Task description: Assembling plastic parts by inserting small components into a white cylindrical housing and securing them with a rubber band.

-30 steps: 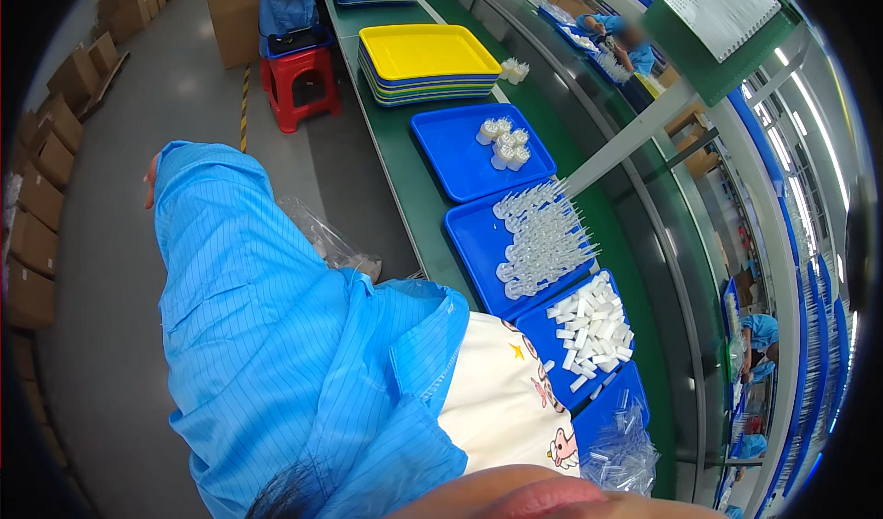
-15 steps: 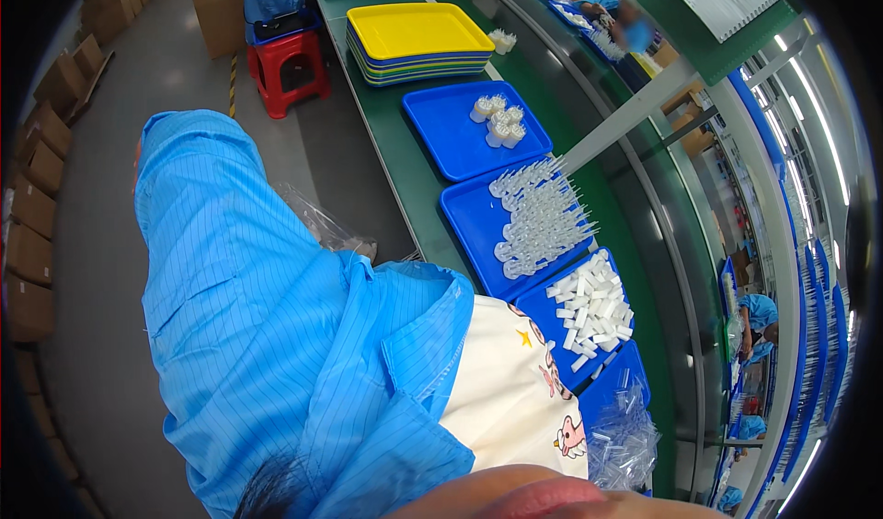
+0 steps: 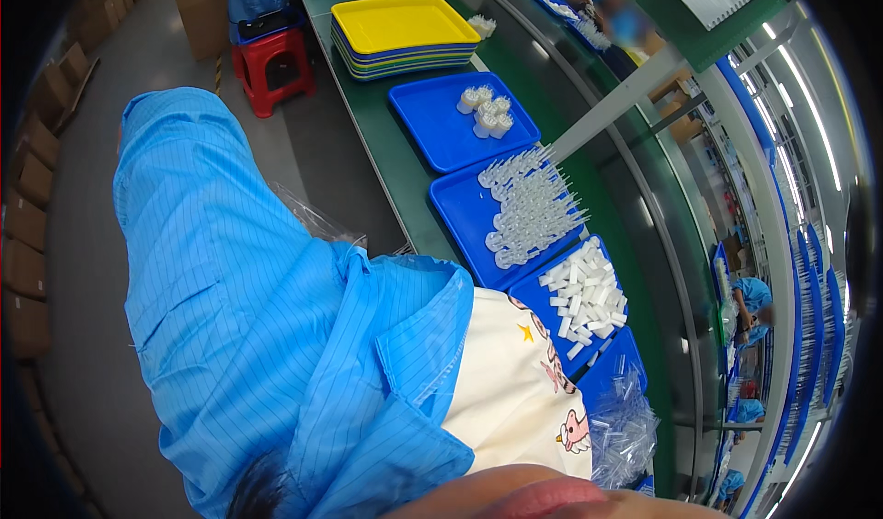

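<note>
Neither my left hand nor my right hand shows; only a blue striped sleeve and the front of my jacket fill the lower left. To the right of my body, blue trays line the green bench. One tray holds rows of clear plastic pieces with thin upright stems. Beside it, a nearer tray carries a heap of short white plastic pieces. Clear tube-like plastic parts lie piled in the nearest tray. A farther tray has several white cylindrical pieces on it.
A stack of trays with a yellow one on top stands farther along the bench. A red stool is on the floor beside it. A pale post rises behind the trays. Cardboard boxes line the left; other people work beyond.
The view has shifted slightly, so the bench, trays and stool appear a little farther left and higher. The trays' contents look the same. No hand has come into view.
</note>
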A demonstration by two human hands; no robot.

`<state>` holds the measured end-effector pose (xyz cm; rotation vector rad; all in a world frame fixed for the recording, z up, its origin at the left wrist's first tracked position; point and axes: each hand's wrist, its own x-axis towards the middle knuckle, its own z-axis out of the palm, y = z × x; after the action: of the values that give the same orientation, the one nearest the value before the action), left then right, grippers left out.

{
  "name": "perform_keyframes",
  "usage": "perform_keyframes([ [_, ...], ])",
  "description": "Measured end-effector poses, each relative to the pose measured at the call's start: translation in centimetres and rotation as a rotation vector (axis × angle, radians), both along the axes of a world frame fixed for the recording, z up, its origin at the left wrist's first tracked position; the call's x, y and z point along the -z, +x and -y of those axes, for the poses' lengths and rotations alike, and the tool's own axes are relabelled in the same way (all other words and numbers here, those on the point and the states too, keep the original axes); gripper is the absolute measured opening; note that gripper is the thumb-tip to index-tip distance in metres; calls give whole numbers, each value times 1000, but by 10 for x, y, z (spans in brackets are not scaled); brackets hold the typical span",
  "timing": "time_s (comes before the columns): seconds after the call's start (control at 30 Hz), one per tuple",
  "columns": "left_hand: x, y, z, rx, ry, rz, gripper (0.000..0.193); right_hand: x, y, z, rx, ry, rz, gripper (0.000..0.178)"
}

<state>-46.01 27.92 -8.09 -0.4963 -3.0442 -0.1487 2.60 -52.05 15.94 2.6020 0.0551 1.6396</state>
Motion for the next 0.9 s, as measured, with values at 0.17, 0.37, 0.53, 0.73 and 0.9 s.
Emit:
perform_keyframes([
  [0.17, 2, -6, 2, 37, -53, -15, 27, -4, -12, 18, 46, 10, -4, 28],
  [0.37, 2, -1, -10, 77, -97, -19, 26, -4, -9, 28, 95, 40, 7, 27],
  [0.53, -10, 10, -32, 121, -106, -16, 25, 3, -10, 36, 146, 93, 24, 27],
  [0.73, -25, 38, -60, 185, -119, -9, 25, 9, -10, 45, 217, 154, 53, 26],
  [0.9, -36, 61, -83, 239, -132, -1, 24, 11, -9, 53, 275, 202, 81, 26],
])
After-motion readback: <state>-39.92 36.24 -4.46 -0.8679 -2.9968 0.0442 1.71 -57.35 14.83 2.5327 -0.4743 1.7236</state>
